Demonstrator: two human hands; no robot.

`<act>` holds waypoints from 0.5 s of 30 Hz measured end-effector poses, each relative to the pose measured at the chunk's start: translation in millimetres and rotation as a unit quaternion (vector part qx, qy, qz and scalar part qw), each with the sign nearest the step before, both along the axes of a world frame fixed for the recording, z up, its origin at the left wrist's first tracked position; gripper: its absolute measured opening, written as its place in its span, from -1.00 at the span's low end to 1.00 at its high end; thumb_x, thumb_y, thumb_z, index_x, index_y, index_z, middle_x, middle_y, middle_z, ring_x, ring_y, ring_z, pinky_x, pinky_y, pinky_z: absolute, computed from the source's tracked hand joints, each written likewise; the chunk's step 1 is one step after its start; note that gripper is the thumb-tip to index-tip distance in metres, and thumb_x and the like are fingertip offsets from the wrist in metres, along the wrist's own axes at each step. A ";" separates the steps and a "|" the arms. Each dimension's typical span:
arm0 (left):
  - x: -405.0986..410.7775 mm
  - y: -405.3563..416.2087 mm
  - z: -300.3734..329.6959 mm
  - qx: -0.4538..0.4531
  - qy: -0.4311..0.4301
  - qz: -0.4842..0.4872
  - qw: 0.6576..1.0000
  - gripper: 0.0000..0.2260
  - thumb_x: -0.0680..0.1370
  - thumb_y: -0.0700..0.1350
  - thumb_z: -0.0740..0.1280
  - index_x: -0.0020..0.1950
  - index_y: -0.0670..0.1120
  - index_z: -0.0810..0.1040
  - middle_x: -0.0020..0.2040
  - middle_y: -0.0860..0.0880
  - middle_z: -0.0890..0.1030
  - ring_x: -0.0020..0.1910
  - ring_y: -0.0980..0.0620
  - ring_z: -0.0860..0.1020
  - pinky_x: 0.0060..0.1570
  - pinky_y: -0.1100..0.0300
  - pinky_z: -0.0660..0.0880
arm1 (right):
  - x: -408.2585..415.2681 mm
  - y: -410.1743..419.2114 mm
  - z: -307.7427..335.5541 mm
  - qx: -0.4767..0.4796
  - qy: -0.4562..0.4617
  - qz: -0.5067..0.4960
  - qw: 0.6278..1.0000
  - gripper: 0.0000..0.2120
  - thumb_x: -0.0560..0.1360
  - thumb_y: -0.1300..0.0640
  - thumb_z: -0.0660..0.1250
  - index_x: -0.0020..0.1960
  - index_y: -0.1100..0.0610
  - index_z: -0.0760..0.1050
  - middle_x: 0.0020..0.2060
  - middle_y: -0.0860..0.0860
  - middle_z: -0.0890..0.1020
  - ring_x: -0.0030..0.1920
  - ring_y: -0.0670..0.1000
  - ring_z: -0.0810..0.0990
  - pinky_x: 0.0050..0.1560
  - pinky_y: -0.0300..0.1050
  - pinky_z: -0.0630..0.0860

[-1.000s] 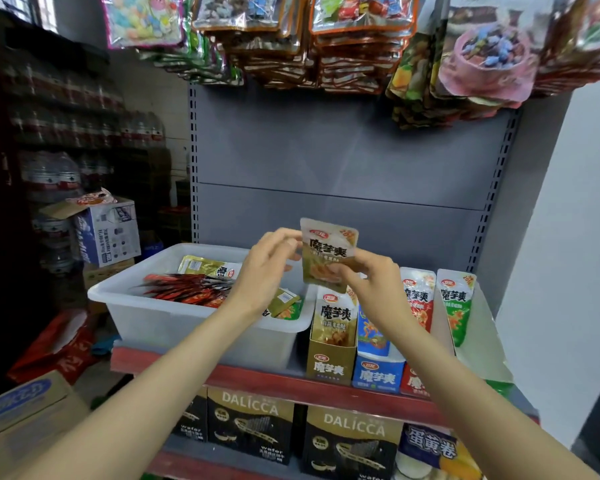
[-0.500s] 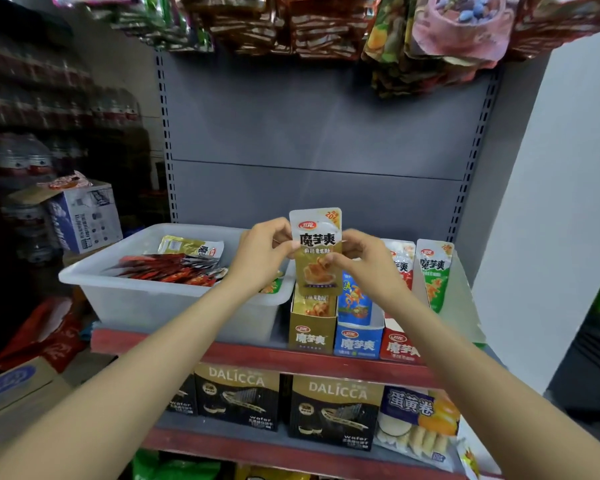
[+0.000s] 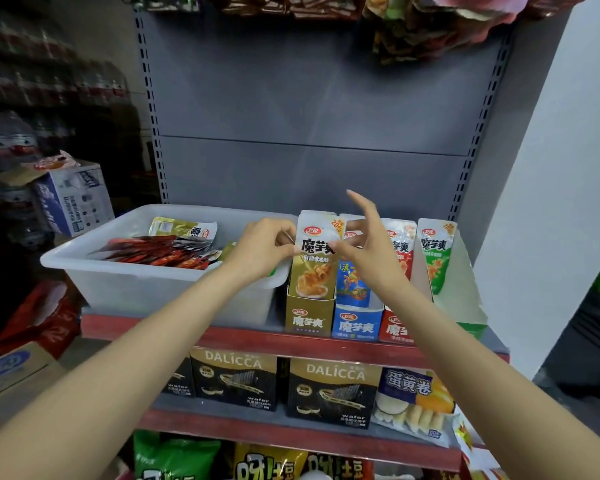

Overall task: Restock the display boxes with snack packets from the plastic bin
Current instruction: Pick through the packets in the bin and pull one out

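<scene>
the restock looks partway through, judging from how things lie. four display boxes stand in a row on the shelf (image 3: 187, 329) to the right of the bin (image 3: 125, 277): a gold box (image 3: 309, 318), a blue box (image 3: 356, 325), a red box (image 3: 395, 329) and a green box (image 3: 465, 299). each shows at least one packet standing upright in it, but how full they are behind the front packets cannot be told. the bin holds a heap of red packets (image 3: 160, 252) and a gold one (image 3: 184, 228) lying at the back, so plenty is left to move, mostly red ones for the red box by my guess.

the gold packet (image 3: 317, 261) in hand is upright with its lower end inside the gold box, in front of other gold packets there. i judge it nearly seated, with only a last settling and a letting go to do.

the left hand (image 3: 260, 247) has its fingers (image 3: 286, 251) curled, thumb and forefinger pinching the packet's upper left edge. the right hand (image 3: 364, 251) is much looser: its thumb and a fingertip meet the packet's upper right edge in a light pinch, while the remaining fingers (image 3: 361, 204) are spread and lifted upward, touching nothing. whether that right pinch truly grips or merely touches the edge is hard to tell.

once this one sits, the next packet must come out of the bin.
</scene>
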State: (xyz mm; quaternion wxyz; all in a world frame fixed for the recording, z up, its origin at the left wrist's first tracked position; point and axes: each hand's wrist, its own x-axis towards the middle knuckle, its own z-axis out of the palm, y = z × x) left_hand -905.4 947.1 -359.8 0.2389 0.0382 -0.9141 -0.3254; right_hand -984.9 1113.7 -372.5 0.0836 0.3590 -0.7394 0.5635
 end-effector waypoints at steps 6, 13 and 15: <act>1.7 1.6 -3.2 0.014 0.073 0.005 0.997 -0.65 0.51 -0.23 0.36 0.23 0.07 0.43 -0.10 0.04 0.54 -0.24 0.07 0.53 -0.29 0.39 0.42 | 2.7 -5.2 -3.0 0.102 0.050 -0.012 0.993 -0.67 0.47 0.27 0.38 0.18 0.02 0.47 -0.07 0.00 0.51 -0.23 -0.14 0.55 -0.26 -0.37 0.51; -0.6 -7.8 -6.9 -0.087 0.040 0.021 0.995 -0.83 0.51 -0.19 0.35 0.08 -0.02 0.56 -0.04 0.07 0.56 -0.14 0.08 0.51 -0.11 0.26 0.40 | 0.5 -11.9 0.1 0.192 0.125 -0.078 0.970 -0.73 0.50 0.15 0.35 0.20 0.08 0.50 0.12 0.04 0.49 0.06 -0.04 0.48 0.03 -0.25 0.34; 4.4 -17.2 -5.9 -0.072 0.037 0.041 0.996 -0.87 0.51 -0.18 0.35 0.03 -0.03 0.58 -0.11 0.08 0.58 -0.15 0.07 0.53 -0.05 0.17 0.48 | 2.6 -15.1 5.1 0.181 0.152 -0.087 0.968 -0.75 0.53 0.14 0.31 0.20 0.08 0.51 0.11 0.02 0.47 0.14 -0.03 0.46 0.07 -0.26 0.34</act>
